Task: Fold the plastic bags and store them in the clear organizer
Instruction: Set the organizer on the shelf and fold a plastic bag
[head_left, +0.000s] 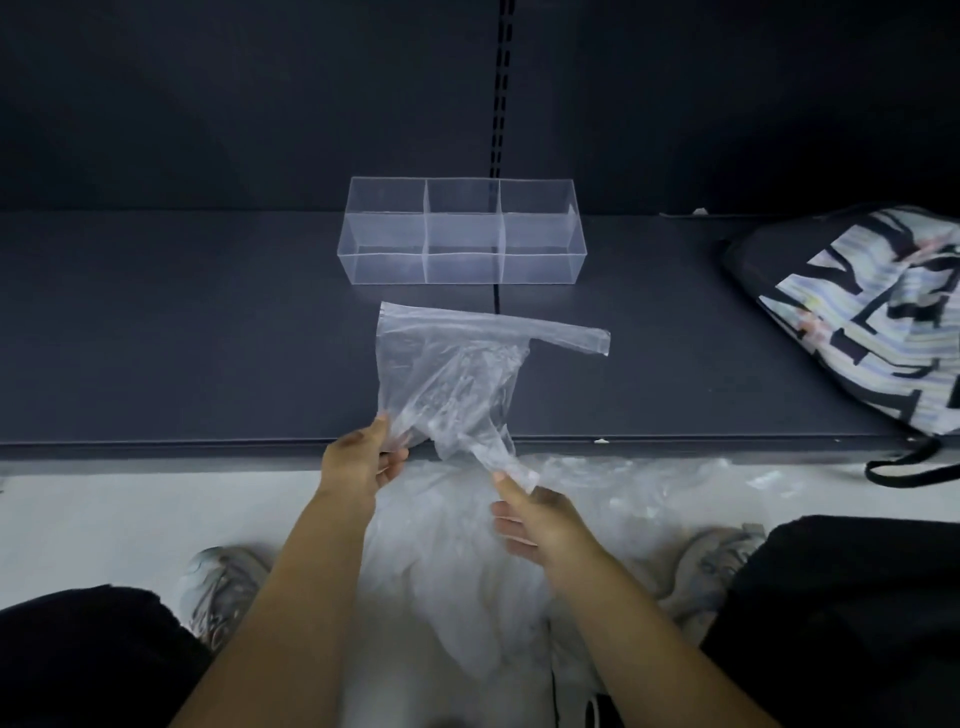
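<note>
A clear plastic bag (457, 369) lies partly on the dark shelf (182, 338), with one handle strip stretched out to the right. My left hand (363, 462) pinches its near left corner at the shelf's front edge. My right hand (530, 512) pinches the bag's near right end, just below the edge. The clear organizer (462, 231), with three compartments in a row, stands behind the bag on the shelf; I see nothing inside it. A heap of more clear bags (467, 561) lies on the pale floor between my feet.
A black and striped fabric bag (878, 312) rests on the shelf at the right, its strap hanging over the edge. A dark back panel with a slotted upright (501, 88) rises behind the organizer. My shoes (223, 587) and knees flank the heap.
</note>
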